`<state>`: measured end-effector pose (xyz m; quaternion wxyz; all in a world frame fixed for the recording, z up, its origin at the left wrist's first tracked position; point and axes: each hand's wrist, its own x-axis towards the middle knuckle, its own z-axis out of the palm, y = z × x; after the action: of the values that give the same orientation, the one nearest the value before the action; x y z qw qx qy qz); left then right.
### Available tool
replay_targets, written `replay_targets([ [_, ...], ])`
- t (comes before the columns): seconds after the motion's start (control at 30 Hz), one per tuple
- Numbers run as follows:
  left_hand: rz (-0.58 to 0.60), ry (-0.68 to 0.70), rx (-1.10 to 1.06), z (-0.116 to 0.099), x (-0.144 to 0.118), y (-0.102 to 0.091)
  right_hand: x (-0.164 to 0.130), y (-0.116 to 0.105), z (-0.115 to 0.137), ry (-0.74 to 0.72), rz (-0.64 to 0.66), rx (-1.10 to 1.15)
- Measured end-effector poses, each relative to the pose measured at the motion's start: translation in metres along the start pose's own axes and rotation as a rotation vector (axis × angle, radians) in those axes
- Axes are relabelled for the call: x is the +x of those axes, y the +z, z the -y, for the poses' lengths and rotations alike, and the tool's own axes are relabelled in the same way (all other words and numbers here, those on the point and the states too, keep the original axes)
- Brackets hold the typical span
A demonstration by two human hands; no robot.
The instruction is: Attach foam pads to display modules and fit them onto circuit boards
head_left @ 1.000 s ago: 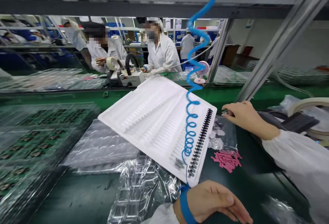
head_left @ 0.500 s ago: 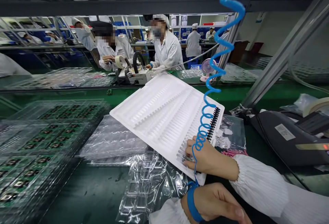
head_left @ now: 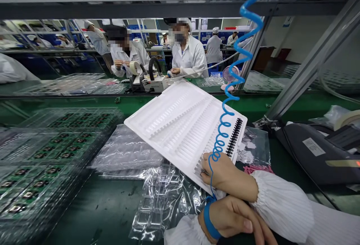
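Observation:
A white ribbed plastic tray (head_left: 168, 125) lies tilted before me, its near corner by my hands. A row of small black parts (head_left: 234, 136) fills slots along its right side. My right hand (head_left: 223, 172) is over the tray's near right corner, fingers curled in at the slots; its fingertips are partly hidden, and what they hold cannot be made out. My left hand (head_left: 232, 218) is just below it, near the tray's corner, with fingers stretched out and nothing visible in them. A blue wrist strap (head_left: 209, 222) circles my left wrist, joined to a coiled blue cord (head_left: 225, 125) hanging across the tray.
Stacked clear trays of green circuit boards (head_left: 36, 181) stand at left. Clear plastic trays (head_left: 129, 151) lie beside and under the white tray. At right are a bag of small pieces (head_left: 255, 143) and a dark grey machine (head_left: 306, 151). Co-workers (head_left: 189, 53) are across the bench.
My right hand's fingers have curled in more at the tray's near corner. My left hand's fingers have spread a little. The view has shifted slightly.

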<state>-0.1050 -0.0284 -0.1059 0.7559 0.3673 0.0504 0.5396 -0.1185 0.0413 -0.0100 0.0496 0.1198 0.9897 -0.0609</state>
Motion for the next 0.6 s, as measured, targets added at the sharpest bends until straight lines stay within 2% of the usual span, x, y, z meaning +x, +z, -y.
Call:
replay_targets([
  [0.17,0.075,0.008,0.001,-0.010,0.001,0.007,-0.003,0.000,0.004,0.044,-0.090,0.012],
  [0.3,0.069,0.057,-0.055,-0.013,-0.002,0.010,-0.004,-0.001,-0.005,0.071,-0.185,0.069],
  [0.37,-0.014,0.054,-0.092,-0.013,-0.002,0.012,-0.008,-0.009,-0.017,0.072,-0.226,0.106],
  [0.43,-0.166,0.063,-0.140,-0.014,-0.002,0.015,-0.017,-0.024,-0.032,0.026,-0.245,0.206],
  [0.5,-0.292,0.081,-0.196,-0.016,-0.001,0.018,-0.031,-0.044,-0.047,-0.108,-0.174,0.423],
  [0.6,-0.322,0.093,-0.243,-0.019,0.001,0.021,-0.054,-0.068,-0.061,-0.304,0.164,0.664],
])
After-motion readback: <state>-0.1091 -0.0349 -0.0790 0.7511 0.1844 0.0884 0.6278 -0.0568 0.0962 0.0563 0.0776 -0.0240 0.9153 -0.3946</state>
